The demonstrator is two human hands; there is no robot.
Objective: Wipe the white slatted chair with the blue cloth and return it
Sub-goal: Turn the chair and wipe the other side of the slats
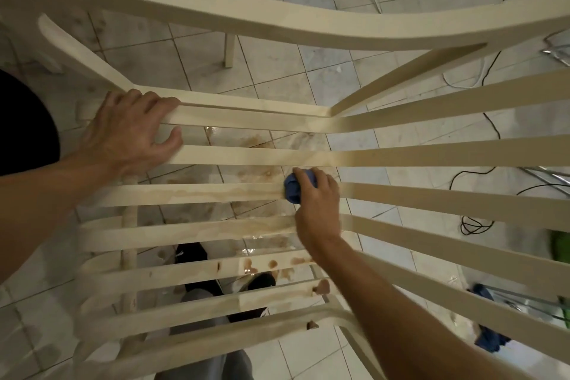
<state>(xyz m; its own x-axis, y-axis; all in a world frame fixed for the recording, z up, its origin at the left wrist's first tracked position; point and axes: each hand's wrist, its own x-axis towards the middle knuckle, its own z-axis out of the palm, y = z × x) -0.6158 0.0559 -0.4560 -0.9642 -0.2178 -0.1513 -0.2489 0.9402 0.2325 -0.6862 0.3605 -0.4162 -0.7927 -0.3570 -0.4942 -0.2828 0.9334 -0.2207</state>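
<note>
While tight around blue cloth (292, 188), right hand (317, 205) mid-seat; left hand (129, 133) around chair (246, 124) edge.

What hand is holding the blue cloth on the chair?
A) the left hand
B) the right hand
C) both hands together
B: the right hand holds the bunched blue cloth against a slat of the white slatted chair, while the left hand only grips other slats.
</note>
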